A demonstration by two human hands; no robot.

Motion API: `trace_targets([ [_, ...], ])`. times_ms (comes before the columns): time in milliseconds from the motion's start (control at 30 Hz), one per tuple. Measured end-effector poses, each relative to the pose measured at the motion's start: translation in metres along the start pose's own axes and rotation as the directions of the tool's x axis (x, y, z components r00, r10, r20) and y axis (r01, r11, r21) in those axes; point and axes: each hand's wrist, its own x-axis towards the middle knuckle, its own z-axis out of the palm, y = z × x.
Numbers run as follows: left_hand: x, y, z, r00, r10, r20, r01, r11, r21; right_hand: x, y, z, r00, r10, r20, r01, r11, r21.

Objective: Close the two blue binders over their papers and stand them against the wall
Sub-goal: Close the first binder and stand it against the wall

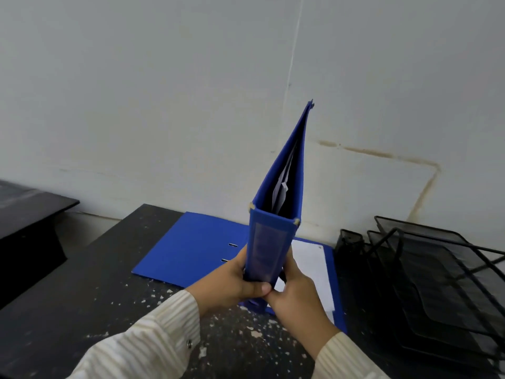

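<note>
A closed blue binder (269, 242) stands upright in the middle of the view, spine toward me, with white papers showing between its covers at the top. My left hand (232, 283) grips the lower spine from the left, thumb across the front. My right hand (295, 291) holds it from the right. Beneath it a second blue binder (196, 244) lies open and flat on the dark speckled table (109, 296), a white sheet (311, 266) on its right half.
The white wall (191, 105) rises just behind the table. A black wire mesh desk tray (426, 277) stands at the right. A black object (27, 214) sits at the left on a separate surface.
</note>
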Motion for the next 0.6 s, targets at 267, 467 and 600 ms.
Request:
trace_targets([
  [267,-0.023,-0.011,-0.09,0.987,0.003,-0.161,-0.008,1.0,-0.03,0.061,-0.047,0.069,0.98,-0.153,0.125,0.149,0.988,0.046],
  [467,-0.043,-0.045,-0.187,0.96,-0.052,-0.276,0.031,0.996,-0.08,0.112,-0.092,0.154,0.952,-0.169,0.256,0.143,0.983,0.117],
  [600,-0.054,-0.069,-0.255,0.952,-0.094,-0.29,0.054,0.988,-0.144,0.152,-0.117,0.219,0.938,-0.156,0.309,0.111,0.981,0.159],
])
